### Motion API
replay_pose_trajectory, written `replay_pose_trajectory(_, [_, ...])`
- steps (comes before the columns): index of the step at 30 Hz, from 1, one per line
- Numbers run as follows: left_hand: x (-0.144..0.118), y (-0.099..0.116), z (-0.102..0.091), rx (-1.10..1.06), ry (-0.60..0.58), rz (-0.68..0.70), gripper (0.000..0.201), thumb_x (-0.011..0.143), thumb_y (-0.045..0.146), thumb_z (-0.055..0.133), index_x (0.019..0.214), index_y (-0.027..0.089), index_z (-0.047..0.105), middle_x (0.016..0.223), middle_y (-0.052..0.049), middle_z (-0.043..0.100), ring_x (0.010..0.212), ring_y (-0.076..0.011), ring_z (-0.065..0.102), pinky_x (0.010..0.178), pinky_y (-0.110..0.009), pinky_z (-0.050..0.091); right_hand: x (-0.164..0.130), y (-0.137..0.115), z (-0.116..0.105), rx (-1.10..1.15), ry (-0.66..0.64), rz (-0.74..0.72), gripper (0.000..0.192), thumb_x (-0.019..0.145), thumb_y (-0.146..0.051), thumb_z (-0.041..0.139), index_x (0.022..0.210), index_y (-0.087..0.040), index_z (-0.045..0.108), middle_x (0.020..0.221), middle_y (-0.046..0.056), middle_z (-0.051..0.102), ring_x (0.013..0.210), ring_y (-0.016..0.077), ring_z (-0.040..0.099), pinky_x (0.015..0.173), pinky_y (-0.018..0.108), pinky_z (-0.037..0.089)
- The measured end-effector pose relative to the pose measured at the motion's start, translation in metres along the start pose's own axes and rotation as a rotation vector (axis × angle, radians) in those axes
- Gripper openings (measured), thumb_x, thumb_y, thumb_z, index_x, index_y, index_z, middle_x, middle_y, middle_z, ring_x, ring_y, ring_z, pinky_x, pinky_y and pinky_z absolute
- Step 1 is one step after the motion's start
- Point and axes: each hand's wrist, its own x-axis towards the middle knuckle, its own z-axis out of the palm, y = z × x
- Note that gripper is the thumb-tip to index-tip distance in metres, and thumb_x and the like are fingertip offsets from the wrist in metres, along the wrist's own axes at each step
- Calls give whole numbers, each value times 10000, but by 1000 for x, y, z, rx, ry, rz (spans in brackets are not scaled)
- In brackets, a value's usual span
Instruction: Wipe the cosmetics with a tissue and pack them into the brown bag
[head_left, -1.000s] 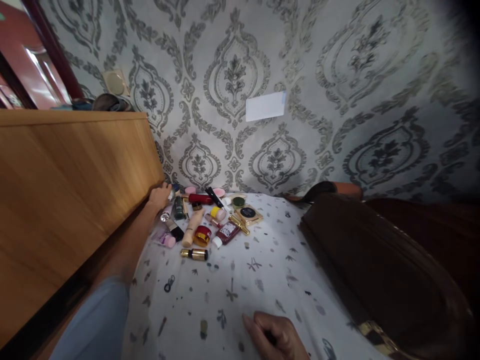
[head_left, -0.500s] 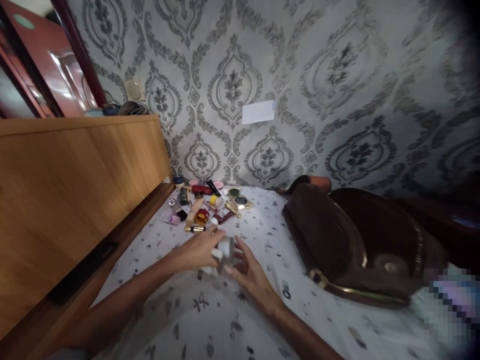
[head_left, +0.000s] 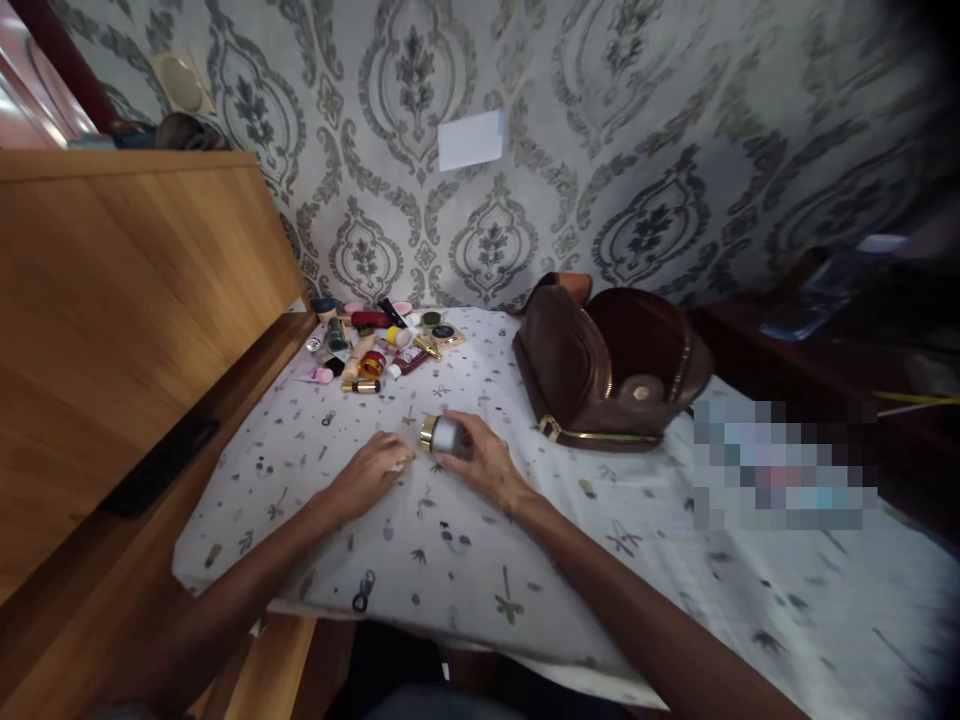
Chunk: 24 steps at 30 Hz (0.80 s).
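Note:
My right hand (head_left: 484, 460) is wrapped round a small cosmetic jar (head_left: 448, 437) with a clear greyish body, a white label and a gold lid. The jar lies tilted on its side in the grip, lid toward the left. Just left of the lid is my left hand (head_left: 375, 470), apart from the jar, its fingers curled together. A pale bit shows at its fingertips, too small to name. Beyond both hands lies a cluster of cosmetics, among them a gold-and-black tube (head_left: 361, 386), an amber jar (head_left: 372, 363) and a dark red tube (head_left: 409, 361).
A brown handbag (head_left: 570, 370) stands unzipped on the patterned sheet (head_left: 450, 560) at right. A wooden panel (head_left: 142, 330) borders the left side, and a papered wall (head_left: 420, 230) rises behind. A clear bottle (head_left: 825, 290) lies at far right.
The view has tilted down and turned right. My hands have come apart; the jar, between both before, is now in my right hand alone, turned with its gold lid leftward.

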Motion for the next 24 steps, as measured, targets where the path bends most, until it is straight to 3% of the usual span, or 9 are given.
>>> replay_pose_trajectory(2, [6, 7, -3, -12, 98, -30, 227, 965, 249, 410, 938, 185, 626, 942, -72, 631, 942, -224, 578, 871, -359, 475, 1, -2, 0, 8, 7, 53, 646, 703, -322, 748, 1304, -204, 542, 1205, 92, 628, 1048, 232, 606, 910, 385, 491])
replay_pose_trajectory(5, [24, 19, -1, -84, 256, 1, 243, 972, 286, 409, 1048, 191, 619, 1058, -89, 650, 1020, -217, 591, 912, -348, 474, 2, -7, 0, 38, 15, 129, 649, 687, -340, 742, 1282, -161, 553, 1040, 73, 663, 894, 209, 615, 831, 369, 504])
replay_pose_trajectory(9, [51, 32, 15, -152, 229, 87, 311, 958, 312, 417, 1185, 193, 593, 1234, -120, 626, 1192, -232, 550, 1044, -384, 415, 0, -11, -4, 140, 6, 154, 597, 667, -282, 728, 1224, -125, 580, 904, 31, 645, 760, 162, 570, 723, 310, 496])
replay_pose_trajectory(13, [72, 37, 21, -262, 191, -32, 348, 954, 381, 398, 1106, 176, 635, 1103, -102, 690, 1040, -232, 629, 934, -351, 471, -4, -8, -12, 175, 11, 117, 638, 635, -262, 784, 1231, -159, 580, 904, 8, 637, 737, 138, 550, 685, 276, 483])
replay_pose_trajectory(17, [87, 31, 17, -464, 133, -238, 332, 842, 463, 531, 839, 167, 681, 867, -61, 717, 879, -246, 652, 799, -330, 498, -9, -5, -19, 120, -3, -92, 696, 644, -277, 824, 1276, -202, 545, 1145, 69, 626, 955, 194, 595, 829, 330, 506])
replay_pose_trajectory(21, [93, 21, 19, -884, 105, -511, 269, 647, 410, 713, 661, 165, 604, 619, -12, 643, 635, -199, 620, 575, -278, 481, -12, -6, -22, 9, -19, -407, 662, 759, -326, 771, 1339, -198, 478, 1283, 125, 570, 1212, 247, 514, 1022, 407, 445])
replay_pose_trajectory(24, [95, 19, 22, -1079, 63, -566, 309, 657, 428, 735, 641, 180, 552, 532, 16, 583, 471, -151, 537, 449, -263, 434, -12, -9, -24, -44, 6, -530, 602, 834, -363, 706, 1354, -194, 454, 1304, 139, 554, 1230, 239, 493, 1059, 413, 426])
